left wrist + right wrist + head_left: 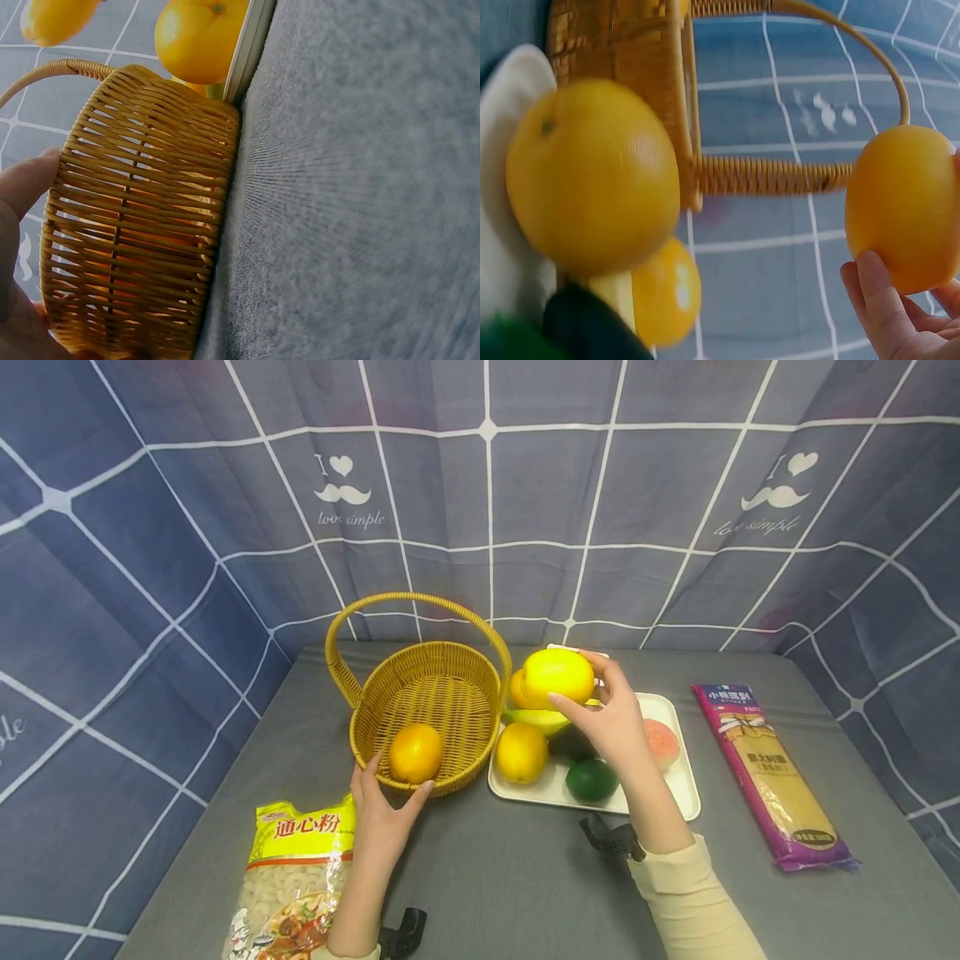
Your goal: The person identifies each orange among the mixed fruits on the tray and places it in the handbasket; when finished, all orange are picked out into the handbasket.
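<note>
A wicker basket (463,710) with a tall arched handle stands on the table, an orange (416,753) inside near its front. My left hand (380,814) holds the basket's near rim, thumb and fingers spread along it beside the orange. In the left wrist view the thumb (30,180) lies at the rim. My right hand (617,714) grips a yellow lemon (558,677) in the air above the white tray (682,785), just right of the basket. Fingertips (874,270) press on the lemon's side in the right wrist view.
The tray holds a round yellow-orange fruit (521,752), another orange-coloured fruit (517,690), a banana (538,720), a dark avocado (572,743), a green fruit (592,780) and a pinkish fruit (661,744). A macaroni bag (296,877) lies at left, a pasta packet (772,777) at right.
</note>
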Demonstrator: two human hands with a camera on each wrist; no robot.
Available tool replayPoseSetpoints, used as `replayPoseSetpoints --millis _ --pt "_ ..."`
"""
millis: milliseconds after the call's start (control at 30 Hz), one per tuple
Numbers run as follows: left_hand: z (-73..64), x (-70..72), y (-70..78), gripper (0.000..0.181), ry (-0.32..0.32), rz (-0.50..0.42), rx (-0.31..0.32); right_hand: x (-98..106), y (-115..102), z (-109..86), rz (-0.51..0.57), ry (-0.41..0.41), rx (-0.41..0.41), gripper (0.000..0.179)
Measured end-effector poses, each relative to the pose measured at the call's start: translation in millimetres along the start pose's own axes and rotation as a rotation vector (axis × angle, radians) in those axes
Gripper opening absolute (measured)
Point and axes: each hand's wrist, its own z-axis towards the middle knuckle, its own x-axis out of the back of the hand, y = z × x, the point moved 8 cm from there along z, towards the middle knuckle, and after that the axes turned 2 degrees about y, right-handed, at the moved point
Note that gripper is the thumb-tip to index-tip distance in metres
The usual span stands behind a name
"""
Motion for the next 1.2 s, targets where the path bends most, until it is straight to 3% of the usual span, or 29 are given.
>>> replayPoseSetpoints --millis 433,833,1200 --pt "0.3 0.6 0.2 0.094 0.017 -0.007 -0.013 -83.3 2.8 -14.3 0.062 -0.221 -0.047 0.070" --pt "-0.2 0.8 -0.7 0.095 0.015 0.004 0.007 -133.8 16.8 -14.3 0.072 -0.335 -0.017 0.069" --pt "-0.1 0.0 0.8 0.095 0.009 0.003 -0.010 -162.4 32.4 13.1 0.011 -0.294 -0.053 0.071"
